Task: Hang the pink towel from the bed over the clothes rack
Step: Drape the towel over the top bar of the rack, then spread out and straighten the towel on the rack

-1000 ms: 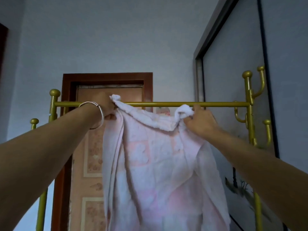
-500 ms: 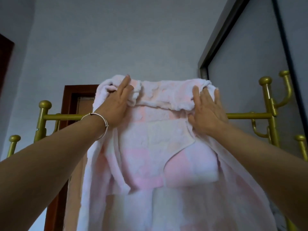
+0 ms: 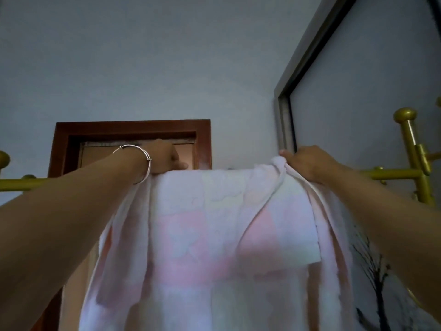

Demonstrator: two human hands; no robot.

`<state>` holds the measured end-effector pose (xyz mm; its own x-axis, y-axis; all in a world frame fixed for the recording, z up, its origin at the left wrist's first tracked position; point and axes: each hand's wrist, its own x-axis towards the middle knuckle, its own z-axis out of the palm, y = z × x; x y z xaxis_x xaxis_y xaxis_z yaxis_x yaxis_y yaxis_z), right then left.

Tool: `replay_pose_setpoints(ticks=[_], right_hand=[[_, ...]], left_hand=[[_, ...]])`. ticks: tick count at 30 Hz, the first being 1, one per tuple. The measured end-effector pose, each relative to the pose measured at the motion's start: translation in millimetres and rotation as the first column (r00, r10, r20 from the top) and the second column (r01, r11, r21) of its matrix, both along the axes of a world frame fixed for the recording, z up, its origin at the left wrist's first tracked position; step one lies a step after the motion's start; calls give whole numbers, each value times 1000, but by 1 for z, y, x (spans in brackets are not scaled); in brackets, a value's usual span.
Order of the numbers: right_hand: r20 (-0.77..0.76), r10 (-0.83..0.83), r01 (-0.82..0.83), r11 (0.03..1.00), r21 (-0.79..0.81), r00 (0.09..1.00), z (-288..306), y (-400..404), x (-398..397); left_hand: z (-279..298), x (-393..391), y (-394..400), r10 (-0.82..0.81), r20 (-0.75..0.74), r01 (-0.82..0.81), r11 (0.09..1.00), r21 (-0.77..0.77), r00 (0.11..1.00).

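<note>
The pink towel [image 3: 214,235] hangs draped over the gold bar of the clothes rack [image 3: 393,174], its near side falling down toward me. My left hand [image 3: 164,158], with a silver bangle on the wrist, reaches over the bar at the towel's top left edge; its fingers are hidden behind the fold. My right hand [image 3: 307,161] pinches a bunched fold at the towel's top right corner, on the bar. The far side of the towel is hidden.
The rack's gold right post [image 3: 415,158] with knob and hooks stands at the right; the left knob [image 3: 3,160] shows at the frame edge. A brown wooden door frame [image 3: 133,127] is behind the rack. A grey-framed panel [image 3: 286,120] lines the right wall.
The towel's top edge, held above the bar before, has gone over the bar and now lies on it. Both hands moved down and forward with it. The view tilted upward.
</note>
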<state>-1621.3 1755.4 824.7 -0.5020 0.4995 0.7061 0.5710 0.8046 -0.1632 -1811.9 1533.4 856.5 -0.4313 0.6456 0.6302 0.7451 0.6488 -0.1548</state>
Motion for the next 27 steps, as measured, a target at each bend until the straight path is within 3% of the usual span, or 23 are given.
replay_pose_setpoints(ticks=[7,13,19,23,25,27], right_hand=[[-120,37,-49,994,-99,992,0,8,-2],[-222,64,-85,993,-87,973,-4,3,4],[-286,193,-148,974,171,939,-23,-17,17],[-217,300,-187,886,423,929,-51,-33,29],[-116,336,-227,816,531,935,-72,-41,37],[45,349,-317,780,540,936,-93,-47,42]], left_hand=[[-4,14,-1,-53,-84,59,996,71,995],[-33,61,27,-368,-276,412,903,121,888],[-64,68,38,-323,-357,375,923,83,876],[-89,75,33,-332,-351,388,916,102,875],[-107,79,31,-354,-331,407,907,108,875],[-131,79,30,-340,-336,386,919,79,878]])
